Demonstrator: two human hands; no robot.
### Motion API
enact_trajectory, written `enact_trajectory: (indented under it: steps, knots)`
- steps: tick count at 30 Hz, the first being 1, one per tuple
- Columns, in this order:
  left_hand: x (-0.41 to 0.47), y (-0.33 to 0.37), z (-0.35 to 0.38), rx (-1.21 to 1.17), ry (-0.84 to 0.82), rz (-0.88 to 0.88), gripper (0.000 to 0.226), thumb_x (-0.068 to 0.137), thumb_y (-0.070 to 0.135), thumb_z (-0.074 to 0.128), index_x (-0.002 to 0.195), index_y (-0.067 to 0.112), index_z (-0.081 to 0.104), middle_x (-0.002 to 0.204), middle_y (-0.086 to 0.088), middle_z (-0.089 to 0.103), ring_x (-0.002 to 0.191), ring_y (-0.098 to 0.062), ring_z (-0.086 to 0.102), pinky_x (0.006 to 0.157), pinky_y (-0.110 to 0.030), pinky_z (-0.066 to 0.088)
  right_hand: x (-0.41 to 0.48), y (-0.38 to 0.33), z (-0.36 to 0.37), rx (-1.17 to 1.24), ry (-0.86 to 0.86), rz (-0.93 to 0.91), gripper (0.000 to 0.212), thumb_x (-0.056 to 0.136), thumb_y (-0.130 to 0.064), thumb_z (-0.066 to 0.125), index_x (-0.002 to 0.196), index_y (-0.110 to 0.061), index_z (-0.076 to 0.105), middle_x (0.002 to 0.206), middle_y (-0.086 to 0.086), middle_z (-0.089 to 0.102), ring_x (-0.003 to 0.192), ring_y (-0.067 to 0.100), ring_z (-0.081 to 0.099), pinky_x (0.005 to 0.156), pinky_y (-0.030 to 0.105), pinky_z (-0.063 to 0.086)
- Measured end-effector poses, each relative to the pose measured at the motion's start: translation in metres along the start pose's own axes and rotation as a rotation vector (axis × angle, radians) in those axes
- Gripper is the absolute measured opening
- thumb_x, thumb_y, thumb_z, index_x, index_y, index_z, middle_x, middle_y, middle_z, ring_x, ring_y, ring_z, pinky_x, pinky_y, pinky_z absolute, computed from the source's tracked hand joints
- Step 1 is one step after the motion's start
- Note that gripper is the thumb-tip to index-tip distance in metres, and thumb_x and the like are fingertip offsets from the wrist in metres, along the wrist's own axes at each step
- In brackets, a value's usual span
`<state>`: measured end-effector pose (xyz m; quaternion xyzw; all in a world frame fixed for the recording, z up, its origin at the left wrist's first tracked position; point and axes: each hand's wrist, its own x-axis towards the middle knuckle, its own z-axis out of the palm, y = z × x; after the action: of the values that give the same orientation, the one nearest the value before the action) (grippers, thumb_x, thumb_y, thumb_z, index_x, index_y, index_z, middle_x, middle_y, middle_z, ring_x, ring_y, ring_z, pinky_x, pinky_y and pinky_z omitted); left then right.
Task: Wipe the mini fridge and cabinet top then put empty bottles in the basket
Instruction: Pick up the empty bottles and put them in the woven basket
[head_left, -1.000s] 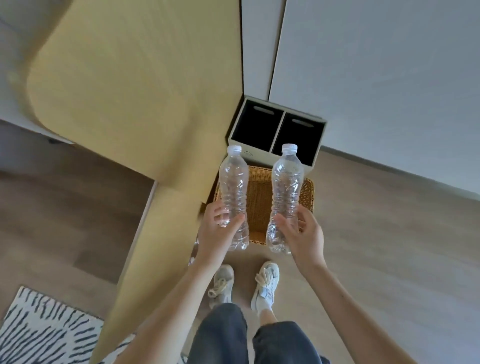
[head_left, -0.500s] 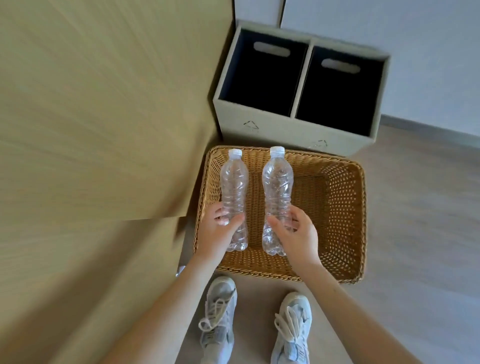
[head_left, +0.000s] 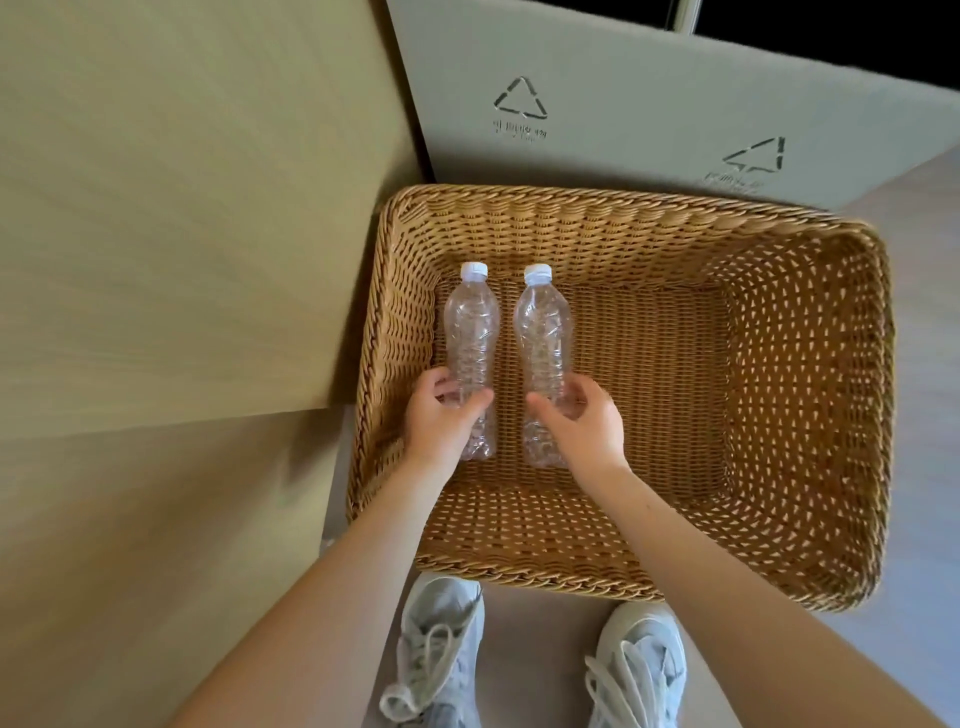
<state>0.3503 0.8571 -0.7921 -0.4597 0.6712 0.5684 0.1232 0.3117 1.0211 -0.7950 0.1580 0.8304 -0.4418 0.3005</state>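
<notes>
Both bottles (head_left: 471, 332) are clear, crinkled plastic (glossy, with white ribbed caps), ridged under the fingers (head_left: 550, 410). The basket (head_left: 810, 415) around them is coarse woven wicker; the bin (head_left: 623, 104) beyond looks matt grey.

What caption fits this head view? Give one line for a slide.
Left hand and right hand each lower a capped clear bottle into a wicker basket.

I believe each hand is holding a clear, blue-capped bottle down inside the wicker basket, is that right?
Not quite: the caps are white, not blue, as the head view shows. The left hand grips the left bottle and the right hand the right bottle, both down inside the wicker basket.
</notes>
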Motion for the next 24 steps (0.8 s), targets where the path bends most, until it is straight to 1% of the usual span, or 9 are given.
enact_trajectory:
  steps: [3,6,8,10,13,15,17,19,24]
  knots:
    - [0.003,-0.004,0.009,0.034,0.016,0.015,0.066,0.079,0.026,0.081,0.136,0.016,0.049,0.123,0.001,0.058,0.102,-0.012,0.060,0.060,-0.011,0.050,0.004,0.002,0.007,-0.043,-0.009,0.005,0.073,0.086,-0.051,0.072,0.145,-0.017,0.046,0.119,0.001,0.057,0.091,0.006,0.058,0.064,0.011,0.040]
    - [0.005,-0.007,0.016,0.070,0.015,0.020,0.067,0.080,0.031,0.081,0.137,0.018,0.049,0.126,0.002,0.059,0.109,-0.016,0.060,0.087,-0.031,0.055,0.006,0.002,0.012,-0.081,0.010,-0.007,0.070,0.088,-0.050,0.070,0.145,-0.017,0.047,0.112,-0.001,0.052,0.084,0.000,0.052,0.063,0.009,0.036]
    - [0.006,-0.005,0.020,0.073,0.015,0.025,0.065,0.080,0.031,0.080,0.136,0.018,0.049,0.127,0.001,0.059,0.110,-0.017,0.061,0.094,-0.038,0.053,0.008,0.003,0.013,-0.107,0.019,-0.021,0.066,0.089,-0.049,0.068,0.144,-0.018,0.049,0.110,-0.001,0.050,0.083,0.003,0.052,0.065,0.010,0.037]
    - [0.007,-0.002,0.023,0.063,0.013,0.034,0.063,0.081,0.029,0.080,0.135,0.017,0.049,0.125,0.002,0.059,0.108,-0.018,0.061,0.092,-0.039,0.054,0.010,0.003,0.015,-0.127,0.013,-0.015,0.069,0.091,-0.048,0.066,0.148,-0.016,0.045,0.118,0.003,0.052,0.093,0.011,0.055,0.074,0.016,0.044]
    - [0.009,0.000,0.026,0.083,0.021,0.051,0.061,0.082,0.029,0.079,0.133,0.017,0.050,0.119,0.007,0.057,0.103,-0.013,0.059,0.082,-0.025,0.048,0.014,0.002,0.016,-0.151,-0.009,0.008,0.082,0.094,-0.046,0.064,0.158,-0.014,0.023,0.143,0.010,0.046,0.122,0.025,0.053,0.099,0.034,0.048]
    - [0.009,0.001,0.027,0.099,0.031,0.056,0.060,0.082,0.029,0.079,0.133,0.017,0.050,0.114,0.011,0.055,0.096,-0.007,0.059,0.073,-0.017,0.044,0.013,0.001,0.016,-0.142,-0.029,0.003,0.086,0.096,-0.044,0.062,0.160,-0.019,0.011,0.148,0.009,0.043,0.128,0.026,0.050,0.104,0.040,0.048]
    - [0.008,0.001,0.028,0.097,0.034,0.054,0.060,0.082,0.029,0.079,0.134,0.017,0.050,0.111,0.013,0.054,0.092,-0.004,0.059,0.072,-0.020,0.050,0.013,0.000,0.017,-0.184,-0.038,-0.017,0.082,0.097,-0.045,0.058,0.160,-0.022,0.011,0.147,0.010,0.047,0.131,0.027,0.047,0.104,0.046,0.047]
    - [0.008,-0.001,0.028,0.104,0.027,0.046,0.062,0.083,0.029,0.078,0.136,0.016,0.049,0.116,0.009,0.057,0.095,-0.006,0.062,0.081,-0.028,0.055,0.013,-0.001,0.017,-0.339,-0.042,-0.044,0.078,0.099,-0.050,0.051,0.160,-0.019,0.013,0.145,0.012,0.048,0.133,0.030,0.041,0.107,0.045,0.043]
    - [0.005,0.003,0.025,0.233,0.003,0.056,0.072,0.086,0.033,0.075,0.147,0.013,0.041,0.142,-0.004,0.054,0.128,-0.022,0.053,0.108,-0.036,0.043,0.009,-0.009,0.013,-0.601,-0.068,-0.077,0.079,0.101,-0.058,0.032,0.160,-0.011,0.007,0.160,0.013,0.027,0.143,0.034,0.028,0.114,0.042,0.030]
